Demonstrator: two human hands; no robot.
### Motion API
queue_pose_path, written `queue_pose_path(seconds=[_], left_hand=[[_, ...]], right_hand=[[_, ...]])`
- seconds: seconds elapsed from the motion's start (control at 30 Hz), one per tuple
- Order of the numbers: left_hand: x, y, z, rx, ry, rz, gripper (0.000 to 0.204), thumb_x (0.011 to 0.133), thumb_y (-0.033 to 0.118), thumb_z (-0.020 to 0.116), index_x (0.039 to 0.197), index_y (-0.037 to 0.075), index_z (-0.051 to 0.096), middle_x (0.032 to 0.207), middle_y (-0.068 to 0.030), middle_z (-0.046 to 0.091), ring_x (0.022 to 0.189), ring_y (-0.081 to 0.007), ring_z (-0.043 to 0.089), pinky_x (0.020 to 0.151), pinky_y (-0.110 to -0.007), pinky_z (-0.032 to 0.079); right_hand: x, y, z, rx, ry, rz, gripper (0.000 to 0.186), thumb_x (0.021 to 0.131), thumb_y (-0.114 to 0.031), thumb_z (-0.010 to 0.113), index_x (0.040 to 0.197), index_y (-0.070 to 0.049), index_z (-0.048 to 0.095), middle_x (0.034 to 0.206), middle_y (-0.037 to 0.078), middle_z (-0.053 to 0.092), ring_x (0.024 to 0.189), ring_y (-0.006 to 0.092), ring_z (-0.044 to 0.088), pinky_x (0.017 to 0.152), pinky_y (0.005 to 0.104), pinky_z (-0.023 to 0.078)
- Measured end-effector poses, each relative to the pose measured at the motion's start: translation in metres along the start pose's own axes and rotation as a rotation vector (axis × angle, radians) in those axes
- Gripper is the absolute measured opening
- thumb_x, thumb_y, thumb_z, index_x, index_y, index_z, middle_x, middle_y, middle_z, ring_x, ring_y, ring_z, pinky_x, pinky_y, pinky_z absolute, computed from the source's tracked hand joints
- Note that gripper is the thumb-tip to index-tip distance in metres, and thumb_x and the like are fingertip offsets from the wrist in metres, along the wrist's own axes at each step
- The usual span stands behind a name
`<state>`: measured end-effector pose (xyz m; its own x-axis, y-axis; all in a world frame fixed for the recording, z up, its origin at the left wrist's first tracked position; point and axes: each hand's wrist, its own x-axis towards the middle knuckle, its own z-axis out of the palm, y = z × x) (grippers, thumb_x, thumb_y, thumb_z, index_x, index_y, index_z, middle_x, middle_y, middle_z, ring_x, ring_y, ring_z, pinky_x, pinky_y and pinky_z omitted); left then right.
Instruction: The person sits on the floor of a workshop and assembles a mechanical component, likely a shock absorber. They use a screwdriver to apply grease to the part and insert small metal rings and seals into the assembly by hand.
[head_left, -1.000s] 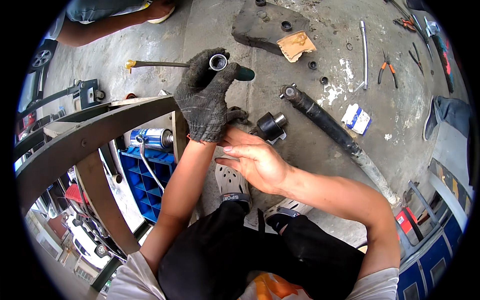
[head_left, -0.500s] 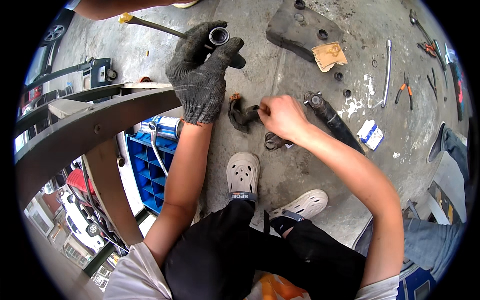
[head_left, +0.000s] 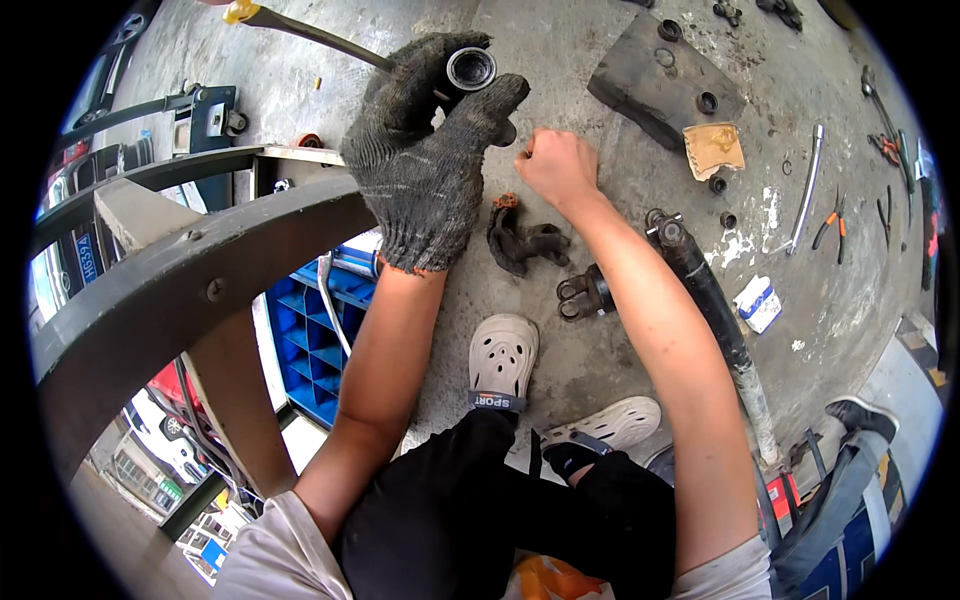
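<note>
My left hand point(head_left: 430, 150), in a dark, greasy knit glove, is closed around a round metal bearing cup point(head_left: 471, 69) whose open end faces up. A dark rod with a yellow end point(head_left: 320, 38) slants from the upper left to the glove; its other end is hidden there. A dark rounded piece shows below the thumb. Right of it, my bare right hand point(head_left: 560, 168) has its fingers curled in; whether something small is inside is hidden. A second dark glove point(head_left: 525, 243) with an orange cuff lies crumpled on the floor below my right hand.
A drive shaft point(head_left: 700, 290) and a forked yoke point(head_left: 585, 293) lie by my right forearm. A dark mat point(head_left: 660, 80) holds small cups and cardboard point(head_left: 714, 148). Pliers point(head_left: 831, 225) and a metal bar point(head_left: 805, 190) lie right. A curved metal frame point(head_left: 210, 245) and blue bin point(head_left: 320, 350) stand left.
My right hand has left the floor glove and risen toward my left hand, its fingers now curled. The view has shifted. The other person's arm at the top has mostly gone out of view.
</note>
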<state>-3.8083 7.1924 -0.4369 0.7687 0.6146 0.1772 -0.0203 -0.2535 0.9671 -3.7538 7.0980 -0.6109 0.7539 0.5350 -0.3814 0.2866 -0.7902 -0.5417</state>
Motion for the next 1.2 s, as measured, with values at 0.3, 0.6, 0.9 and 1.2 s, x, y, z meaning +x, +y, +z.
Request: queue_pose_path(seconds=[0.3, 0.6, 0.9, 1.2], left_hand=[[-0.003, -0.002, 0.003, -0.051, 0.008, -0.016, 0.036, 0.072, -0.003, 0.079, 0.106, -0.002, 0.069, 0.100, -0.0074, 0.066, 0.084, -0.0138, 0.061, 0.069, -0.027, 0.053], [-0.016, 0.008, 0.000, 0.158, -0.018, 0.074, 0.034, 0.079, -0.001, 0.074, 0.113, 0.000, 0.068, 0.099, -0.0110, 0.071, 0.088, -0.0189, 0.069, 0.079, -0.030, 0.054], [-0.042, 0.020, 0.008, 0.026, -0.143, -0.119, 0.036, 0.079, -0.001, 0.073, 0.114, -0.001, 0.067, 0.105, -0.0109, 0.070, 0.092, -0.0170, 0.068, 0.078, -0.029, 0.054], [-0.077, 0.013, 0.033, -0.244, -0.541, -0.271, 0.038, 0.070, 0.000, 0.081, 0.107, 0.002, 0.071, 0.106, -0.0080, 0.068, 0.093, -0.0157, 0.065, 0.083, -0.030, 0.054]], right_hand=[[0.008, -0.021, -0.013, -0.182, -0.138, 0.006, 0.017, 0.079, -0.012, 0.064, 0.091, -0.005, 0.073, 0.097, 0.015, 0.072, 0.094, 0.0327, 0.070, 0.079, 0.0407, 0.056], [-0.039, 0.013, -0.038, 0.015, -0.152, -0.075, 0.017, 0.068, -0.011, 0.066, 0.080, 0.001, 0.069, 0.079, 0.022, 0.069, 0.080, 0.0383, 0.069, 0.076, 0.0427, 0.055], [-0.214, 0.100, -0.144, 0.542, -0.459, 0.218, 0.015, 0.079, 0.001, 0.068, 0.094, 0.004, 0.071, 0.079, 0.013, 0.072, 0.070, 0.0175, 0.069, 0.068, 0.0304, 0.055], [-0.262, 0.075, -0.125, 0.629, -0.430, 0.161, 0.013, 0.079, -0.004, 0.079, 0.080, 0.004, 0.070, 0.068, 0.009, 0.070, 0.061, 0.0094, 0.066, 0.055, 0.0255, 0.053]])
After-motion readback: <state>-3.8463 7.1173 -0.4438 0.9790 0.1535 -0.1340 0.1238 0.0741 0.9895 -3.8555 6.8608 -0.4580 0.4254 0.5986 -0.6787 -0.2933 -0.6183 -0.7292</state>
